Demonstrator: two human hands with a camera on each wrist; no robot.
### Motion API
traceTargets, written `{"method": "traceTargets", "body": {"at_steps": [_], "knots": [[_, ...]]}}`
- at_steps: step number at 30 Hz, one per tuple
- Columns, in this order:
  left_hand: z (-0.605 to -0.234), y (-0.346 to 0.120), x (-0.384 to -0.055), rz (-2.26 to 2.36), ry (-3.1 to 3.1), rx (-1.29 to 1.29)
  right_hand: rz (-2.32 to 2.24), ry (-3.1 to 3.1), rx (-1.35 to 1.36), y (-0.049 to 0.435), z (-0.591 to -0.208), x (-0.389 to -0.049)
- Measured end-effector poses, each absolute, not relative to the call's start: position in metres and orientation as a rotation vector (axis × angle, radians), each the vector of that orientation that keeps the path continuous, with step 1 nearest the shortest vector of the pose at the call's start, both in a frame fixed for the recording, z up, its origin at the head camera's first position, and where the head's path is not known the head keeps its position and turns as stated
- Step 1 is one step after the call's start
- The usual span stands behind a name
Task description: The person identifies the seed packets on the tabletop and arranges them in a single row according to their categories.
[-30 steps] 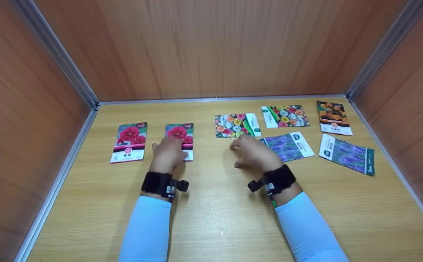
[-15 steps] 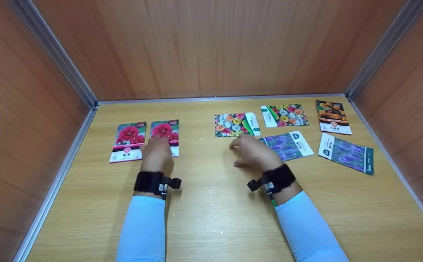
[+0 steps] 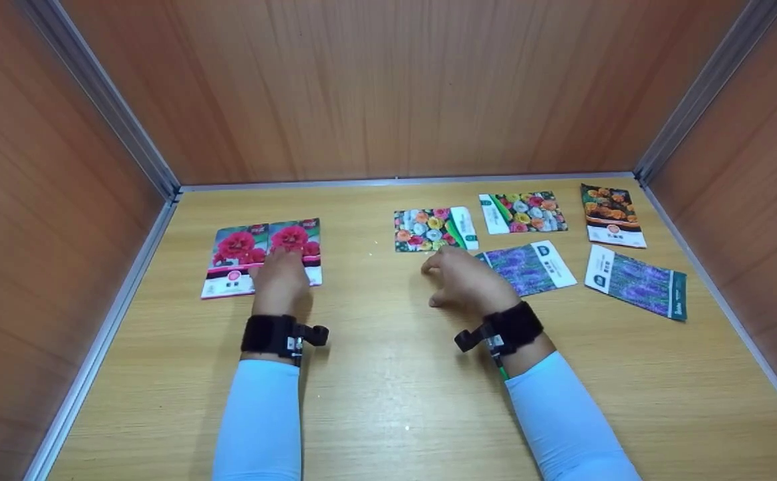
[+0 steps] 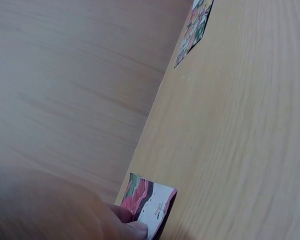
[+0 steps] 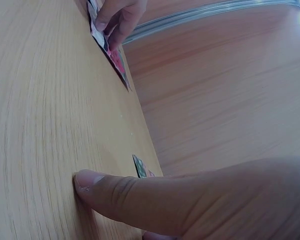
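Note:
Fingertips of my left hand (image 3: 280, 282) press on a seed packet with a red flower (image 3: 302, 235). In the left wrist view the thumb (image 4: 134, 229) and a finger lie on the face of this packet (image 4: 157, 202). Its left edge meets a matching red-flower packet (image 3: 234, 262), side by side on the table. My right hand (image 3: 472, 280) rests on the table, fingers relaxed, holding nothing. It lies between a packet of many-coloured roses (image 3: 431, 230) and a purple-flower packet (image 3: 525, 268), whose left end it partly covers. In the right wrist view its thumb (image 5: 105, 187) touches the wood.
Another many-coloured rose packet (image 3: 525, 212) lies at the back right. Beyond it is an orange-flower packet (image 3: 612, 214), with a second purple-flower packet (image 3: 642, 282) in front. Wooden walls (image 3: 395, 87) with metal edging enclose the table (image 3: 375, 387) at the back and sides.
My left hand has slid the right-hand red-flower packet leftward across the table until it lies against the other one. My right hand has stayed in place.

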State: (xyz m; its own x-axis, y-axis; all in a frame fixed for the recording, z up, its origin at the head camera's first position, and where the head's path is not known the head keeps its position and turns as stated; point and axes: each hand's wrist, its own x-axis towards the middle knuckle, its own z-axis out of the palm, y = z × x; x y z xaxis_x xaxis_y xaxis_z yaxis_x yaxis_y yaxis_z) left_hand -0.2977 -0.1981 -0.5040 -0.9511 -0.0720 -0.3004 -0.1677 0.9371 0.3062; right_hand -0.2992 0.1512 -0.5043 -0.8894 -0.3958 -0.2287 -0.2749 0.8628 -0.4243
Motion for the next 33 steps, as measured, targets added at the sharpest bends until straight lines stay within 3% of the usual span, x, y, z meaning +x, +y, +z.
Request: {"method": "traceTargets", "body": {"at_steps": [18, 28, 33], "knots": [[-0.504, -0.198, -0.303, 0.543, 2.840, -0.189, -0.547, 2.726, -0.488, 0.157, -0.506, -0.300], [-0.500, -0.216, -0.301, 0.525, 2.763, -0.494, -0.576, 2.714, -0.483, 0.153, -0.503, -0.298], [-0.497, -0.222, -0.301, 0.500, 2.685, -0.523, -0.600, 2.713, -0.466, 0.153, -0.503, -0.298]]}}
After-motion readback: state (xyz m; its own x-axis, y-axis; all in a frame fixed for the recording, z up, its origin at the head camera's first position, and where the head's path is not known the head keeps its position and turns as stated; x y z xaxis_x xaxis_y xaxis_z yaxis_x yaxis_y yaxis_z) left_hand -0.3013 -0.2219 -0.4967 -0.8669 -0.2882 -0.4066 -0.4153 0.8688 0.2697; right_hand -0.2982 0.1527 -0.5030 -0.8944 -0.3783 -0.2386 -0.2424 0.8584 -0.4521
